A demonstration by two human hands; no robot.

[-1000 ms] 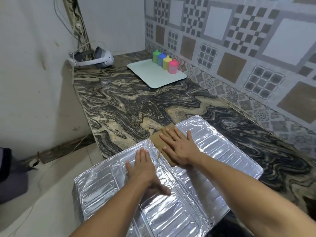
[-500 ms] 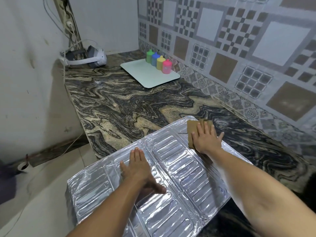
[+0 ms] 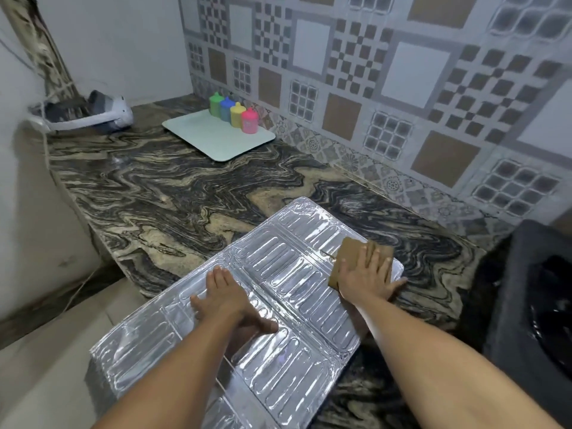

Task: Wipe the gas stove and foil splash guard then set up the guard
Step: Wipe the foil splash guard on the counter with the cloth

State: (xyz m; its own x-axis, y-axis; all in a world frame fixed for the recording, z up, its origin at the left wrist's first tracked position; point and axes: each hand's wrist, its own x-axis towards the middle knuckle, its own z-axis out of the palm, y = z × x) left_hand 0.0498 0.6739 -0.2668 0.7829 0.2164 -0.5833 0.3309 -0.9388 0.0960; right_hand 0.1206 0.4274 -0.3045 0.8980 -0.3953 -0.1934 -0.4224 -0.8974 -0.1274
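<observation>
Head view: we are wiping the foil guard flat on the counter.

Our left hand [image 3: 227, 294] lies flat, fingers straight, pinning the foil guard [image 3: 288, 308] near its middle. Our right hand [image 3: 368, 278] presses a brown cloth [image 3: 348, 255] with flat fingers at the guard's far right corner, gripping nothing. The guard's long axis runs from near left, overhanging the counter [image 3: 173, 193] edge, to far right (unwiped panels likely lie back toward us). The stove [image 3: 532, 292] sits dark at the right.
</observation>
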